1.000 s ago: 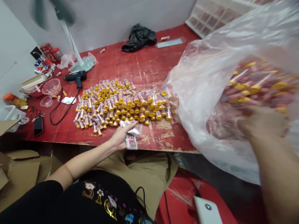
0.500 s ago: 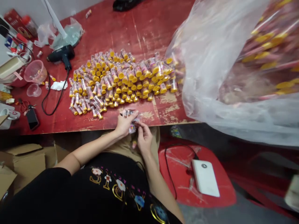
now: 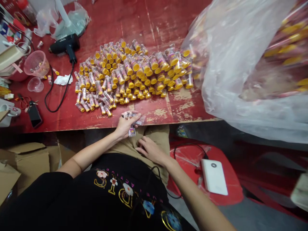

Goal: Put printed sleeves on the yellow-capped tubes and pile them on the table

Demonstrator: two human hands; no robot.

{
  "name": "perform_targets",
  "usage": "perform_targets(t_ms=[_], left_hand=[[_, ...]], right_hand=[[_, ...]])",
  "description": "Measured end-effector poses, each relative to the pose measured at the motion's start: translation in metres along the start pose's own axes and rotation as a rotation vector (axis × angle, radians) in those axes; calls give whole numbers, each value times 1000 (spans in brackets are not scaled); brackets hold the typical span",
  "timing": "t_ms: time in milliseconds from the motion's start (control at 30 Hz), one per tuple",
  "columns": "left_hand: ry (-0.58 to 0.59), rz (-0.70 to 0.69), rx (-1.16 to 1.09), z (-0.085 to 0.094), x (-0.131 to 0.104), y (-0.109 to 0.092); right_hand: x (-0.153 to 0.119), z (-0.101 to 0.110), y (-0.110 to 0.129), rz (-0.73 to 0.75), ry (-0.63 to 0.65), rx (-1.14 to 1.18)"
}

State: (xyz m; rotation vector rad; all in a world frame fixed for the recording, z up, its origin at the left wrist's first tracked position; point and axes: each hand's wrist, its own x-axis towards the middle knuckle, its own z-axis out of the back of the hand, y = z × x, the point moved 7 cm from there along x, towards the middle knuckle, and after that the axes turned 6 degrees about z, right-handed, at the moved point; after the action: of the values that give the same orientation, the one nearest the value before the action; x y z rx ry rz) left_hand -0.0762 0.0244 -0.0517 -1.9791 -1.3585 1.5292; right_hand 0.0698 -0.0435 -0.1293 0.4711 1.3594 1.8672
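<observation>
At the table's front edge my left hand (image 3: 124, 125) is closed around several printed clear plastic sleeves (image 3: 132, 131); some stick out past the thumb and others below the fingers. Just below and to the right, my right hand (image 3: 150, 149) is down at the lap, over the tan trousers (image 3: 160, 136). Its fingers are curled, and whatever they may hold is hidden. Beyond the hands lies a wide pile of small clear tubes (image 3: 134, 75) with yellow caps and printed wraps.
A large plastic bag (image 3: 221, 64) of similar tubes fills the right side. A black heat gun (image 3: 64, 46) with a cable lies left of the pile, near a pink basket (image 3: 36, 64) and a phone (image 3: 35, 115). A white power bank (image 3: 214, 177) rests on the red stool (image 3: 232, 192).
My right hand has left the sleeves and dropped to the lap. My left hand keeps hold of them. The view has shifted slightly.
</observation>
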Motion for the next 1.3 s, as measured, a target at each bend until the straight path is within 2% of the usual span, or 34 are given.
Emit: perform_targets(t_ms=[67, 167, 267, 367, 433, 567, 667, 733, 833, 1000, 1067, 1167, 1233, 1300], left_hand=[[16, -23, 15, 4, -3, -2], [33, -89, 55, 9, -11, -8], [37, -185, 103, 12, -18, -14], [36, -261, 143, 14, -23, -17], [40, -299, 173, 15, -25, -18], [73, -357, 238, 12, -36, -21], [73, -282, 130, 10, -44, -20], [60, -233, 16, 9, -48, -19], [37, -249, -66, 5, -50, -24], [44, -287, -93, 1, -39, -34], [49, -323, -46, 2, -36, -39], [69, -403, 46, 1, -34, -47], [92, -433, 87, -2, -32, -49], [110, -426, 109, -6, -28, -48]], right_hand=[[0, 1, -1, 3, 33, 14], [3, 2, 0, 5, -1, 78], [5, 4, 2, -6, -124, 176], [3, 15, 7, -44, -310, 293], [1, 24, 18, -61, -419, 367], [2, 41, 54, -52, -610, 463], [8, 48, 78, -35, -732, 508], [13, 48, 88, -26, -765, 547], [14, 49, 96, -27, -757, 642], [-14, 59, 109, -40, -667, 799], [-28, 71, 118, 15, -736, 796], [-43, 91, 133, 131, -944, 671], [-43, 99, 140, 167, -1029, 569], [-38, 101, 145, 174, -1053, 481]])
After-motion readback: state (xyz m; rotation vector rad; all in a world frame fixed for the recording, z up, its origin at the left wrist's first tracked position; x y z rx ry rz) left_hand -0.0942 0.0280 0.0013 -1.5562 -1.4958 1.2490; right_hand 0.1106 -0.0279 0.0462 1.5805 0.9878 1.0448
